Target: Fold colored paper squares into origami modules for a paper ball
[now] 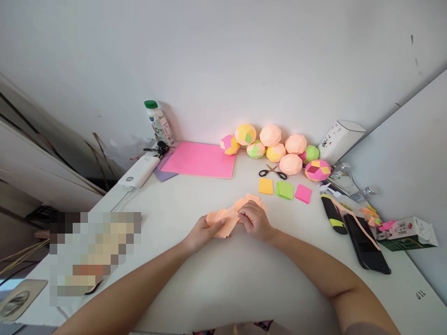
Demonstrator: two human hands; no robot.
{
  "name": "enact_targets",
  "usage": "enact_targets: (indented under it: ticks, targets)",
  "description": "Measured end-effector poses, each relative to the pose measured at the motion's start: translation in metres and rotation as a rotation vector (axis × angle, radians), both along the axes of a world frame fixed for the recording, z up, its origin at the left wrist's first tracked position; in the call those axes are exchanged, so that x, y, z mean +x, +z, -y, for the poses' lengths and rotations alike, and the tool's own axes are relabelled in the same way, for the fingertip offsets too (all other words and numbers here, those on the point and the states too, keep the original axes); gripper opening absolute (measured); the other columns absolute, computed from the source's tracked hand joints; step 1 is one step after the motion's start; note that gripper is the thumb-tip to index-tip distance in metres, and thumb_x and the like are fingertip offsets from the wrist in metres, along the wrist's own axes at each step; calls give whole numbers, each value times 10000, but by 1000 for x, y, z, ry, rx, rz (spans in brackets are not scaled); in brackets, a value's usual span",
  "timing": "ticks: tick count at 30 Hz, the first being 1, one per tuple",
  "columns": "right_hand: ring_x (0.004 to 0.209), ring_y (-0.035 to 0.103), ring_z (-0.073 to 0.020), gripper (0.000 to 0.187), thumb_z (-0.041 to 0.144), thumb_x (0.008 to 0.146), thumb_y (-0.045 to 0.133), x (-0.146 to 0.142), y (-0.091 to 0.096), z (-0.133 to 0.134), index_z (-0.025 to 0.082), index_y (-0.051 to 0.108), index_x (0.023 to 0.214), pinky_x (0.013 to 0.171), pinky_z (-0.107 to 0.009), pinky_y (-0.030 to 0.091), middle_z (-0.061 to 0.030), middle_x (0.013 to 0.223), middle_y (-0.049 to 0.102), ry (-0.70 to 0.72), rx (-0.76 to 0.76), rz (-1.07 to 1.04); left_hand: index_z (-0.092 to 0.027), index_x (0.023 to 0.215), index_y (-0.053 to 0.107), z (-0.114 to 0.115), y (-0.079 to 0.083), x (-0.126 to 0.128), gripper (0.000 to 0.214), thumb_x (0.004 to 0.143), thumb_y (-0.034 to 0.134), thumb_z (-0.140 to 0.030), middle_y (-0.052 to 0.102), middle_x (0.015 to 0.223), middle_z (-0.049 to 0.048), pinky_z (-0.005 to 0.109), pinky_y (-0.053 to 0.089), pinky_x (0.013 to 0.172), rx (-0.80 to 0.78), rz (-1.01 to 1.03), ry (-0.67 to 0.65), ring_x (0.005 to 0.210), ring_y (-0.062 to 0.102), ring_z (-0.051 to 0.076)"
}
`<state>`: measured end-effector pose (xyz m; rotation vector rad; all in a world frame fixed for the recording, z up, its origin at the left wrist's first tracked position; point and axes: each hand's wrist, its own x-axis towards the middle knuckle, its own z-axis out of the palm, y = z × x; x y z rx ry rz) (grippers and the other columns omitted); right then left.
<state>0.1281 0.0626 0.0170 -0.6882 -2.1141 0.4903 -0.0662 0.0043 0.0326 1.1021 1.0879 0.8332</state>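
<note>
Between my hands is a piece of folded peach paper made of several overlapping strips or units. My left hand grips its left end, thumb on top. Fingers curled, my right hand pinches the paper near its middle; the exact fold under those fingertips is hidden. More peach paper shows just beyond the right hand. Farther back lie an orange pad of paper squares, a green pad and a pink pad. Black-handled scissors rest behind them.
Several faceted paper balls are heaped against the wall. A pink sheet lies at the back left, near a green-capped bottle and a white power bank. On the right are a phone, a utility knife and a carton.
</note>
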Motion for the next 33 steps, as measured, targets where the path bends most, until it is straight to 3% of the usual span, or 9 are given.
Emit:
enact_targets:
  ticks: [4, 11, 17, 19, 22, 28, 30, 33]
  targets:
    - [615, 488, -161, 201, 205, 886, 476, 0, 1, 0, 222, 510, 689, 626, -314, 442, -2, 595, 547, -51, 0, -46, -129, 858, 665, -2, -3, -1, 440, 768, 611, -556, 667, 733, 82, 354, 508, 705, -27, 52, 51, 713, 633, 225]
    - [600, 418, -160, 273, 208, 857, 493, 4, 2, -8, 225, 395, 603, 585, -303, 397, 12, 550, 435, -267, 28, -79, -138, 724, 648, -3, -5, -1, 386, 786, 611, -517, 656, 727, 73, 339, 505, 731, -8, 130, 89, 707, 618, 197]
    - [638, 410, -171, 313, 140, 712, 638, 13, -9, -23, 216, 373, 562, 527, -271, 336, 5, 578, 468, -417, -50, 198, -140, 827, 656, -5, -10, -2, 371, 750, 662, -503, 666, 793, 76, 363, 531, 723, -50, 150, 126, 707, 633, 205]
    - [656, 425, -174, 279, 145, 704, 661, 13, -9, -23, 213, 416, 590, 539, -273, 350, -1, 617, 500, -410, -50, 214, -142, 840, 657, -5, -11, -2, 364, 754, 662, -495, 667, 801, 75, 362, 532, 727, -52, 150, 123, 714, 634, 204]
    - [663, 451, -169, 184, 232, 797, 616, 10, -4, -15, 211, 488, 666, 572, -282, 388, -7, 641, 521, -339, -34, 91, -136, 810, 665, -3, -9, -1, 364, 779, 633, -497, 664, 761, 75, 353, 523, 737, -21, 103, 80, 721, 632, 206]
    - [646, 483, -155, 191, 301, 863, 552, 0, 0, 2, 212, 508, 699, 612, -294, 428, -9, 636, 564, 39, 9, 25, -148, 702, 640, 1, -3, 2, 359, 808, 597, -489, 630, 685, 46, 313, 499, 691, 90, -11, -17, 704, 602, 187]
    - [640, 477, -157, 216, 268, 875, 532, -2, 0, 3, 213, 482, 672, 593, -291, 424, -11, 619, 549, 63, 27, 11, -147, 700, 641, 1, -3, 2, 364, 809, 594, -491, 640, 689, 48, 310, 497, 679, 75, -25, -9, 695, 605, 186]
    - [643, 473, -161, 224, 221, 890, 476, 0, 2, 0, 215, 461, 667, 625, -308, 432, -15, 622, 530, -22, 33, -38, -136, 732, 665, -1, -6, 1, 386, 822, 573, -500, 664, 699, 65, 324, 507, 704, 59, -4, 2, 710, 626, 198]
